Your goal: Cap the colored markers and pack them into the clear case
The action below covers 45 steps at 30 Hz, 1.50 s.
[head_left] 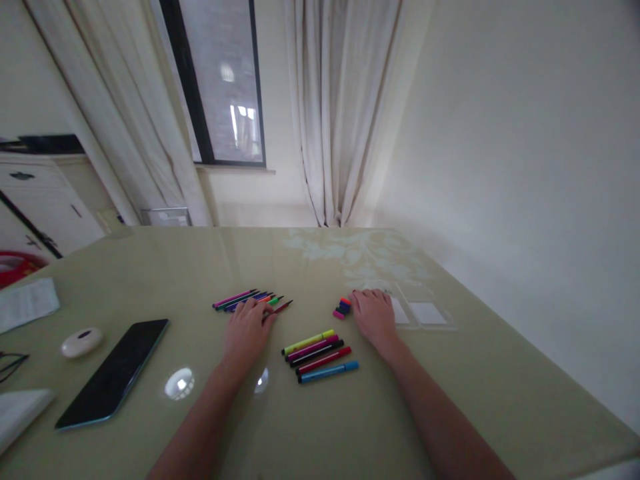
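My left hand (249,327) rests over a row of uncapped felt-tip pens (235,299), their tips pointing right and away. Its thumb and fingers close on the rear end of a dark red felt-tip pen (281,309), nearest to me in that row. My right hand (373,312) lies on the table, fingers apart, beside a small heap of loose pen caps (343,308) in orange, dark blue and pink. Its fingertips are close to the caps; whether they touch is unclear. Between my hands lie several capped felt-tip pens (323,357) in yellow, magenta, black, red and blue.
Right of my right hand lies a clear plastic case (427,313) with white inserts. On the left are a dark phone (115,373), a white oval object (81,342), a paper sheet (27,303) and a white block (23,415). A wall (525,200) borders the glossy table (320,433).
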Tool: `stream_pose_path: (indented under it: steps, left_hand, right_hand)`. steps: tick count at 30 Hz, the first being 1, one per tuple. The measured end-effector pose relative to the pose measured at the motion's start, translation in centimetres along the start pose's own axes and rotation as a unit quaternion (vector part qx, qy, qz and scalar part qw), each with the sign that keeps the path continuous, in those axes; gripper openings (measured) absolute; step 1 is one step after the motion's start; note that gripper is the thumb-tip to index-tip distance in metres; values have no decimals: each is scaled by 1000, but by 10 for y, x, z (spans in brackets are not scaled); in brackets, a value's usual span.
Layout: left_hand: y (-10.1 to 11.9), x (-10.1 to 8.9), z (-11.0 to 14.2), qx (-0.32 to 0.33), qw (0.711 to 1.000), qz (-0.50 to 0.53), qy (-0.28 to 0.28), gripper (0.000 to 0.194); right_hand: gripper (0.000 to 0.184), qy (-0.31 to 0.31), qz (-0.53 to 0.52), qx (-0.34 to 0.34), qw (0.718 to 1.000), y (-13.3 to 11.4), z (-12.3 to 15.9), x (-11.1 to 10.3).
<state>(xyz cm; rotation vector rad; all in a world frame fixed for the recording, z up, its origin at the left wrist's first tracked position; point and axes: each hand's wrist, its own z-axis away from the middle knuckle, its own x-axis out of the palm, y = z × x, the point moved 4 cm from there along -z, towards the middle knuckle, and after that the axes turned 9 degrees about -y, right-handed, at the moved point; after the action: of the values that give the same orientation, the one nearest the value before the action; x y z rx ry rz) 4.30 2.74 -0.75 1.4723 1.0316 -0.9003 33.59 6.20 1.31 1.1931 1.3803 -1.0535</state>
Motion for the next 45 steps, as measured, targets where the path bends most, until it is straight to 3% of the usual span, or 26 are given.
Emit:
stream_pose_path:
  steps: [4,8,12,15,18,21,23,31,38,45]
  left_hand:
    - [8,0,0,33,999,43,7,17]
    - [21,0,0,69,981,182,-12,16]
    - [35,-4,3,87,957,275,-13,16]
    - [42,-9,7,101,951,291,8,16]
    - [47,-14,10,117,947,298,20,16]
    - [49,-17,12,124,944,305,28,16]
    - [50,-19,13,125,944,305,30,16]
    - [54,-20,15,126,943,307,20,16]
    - [63,-22,19,142,939,312,7,17]
    - [66,-19,22,135,928,347,10,15]
  right_hand:
    - [35,3,-8,18,1000,4,-1,-1]
    - [22,35,-42,19,998,9,1,-7]
    - [17,84,-185,-36,978,6,7,-16]
    - [15,91,-381,-95,915,0,12,-19]
    - [16,59,-532,-106,838,-7,15,-18]
    - [19,19,-618,-106,779,-14,17,-17]
    - [21,7,-644,-109,757,-17,18,-18]
    - [29,7,-657,-103,747,-18,22,-17]
    - [21,12,-603,-131,787,-20,24,-15]
    - [17,27,-587,-136,798,-20,26,-17]
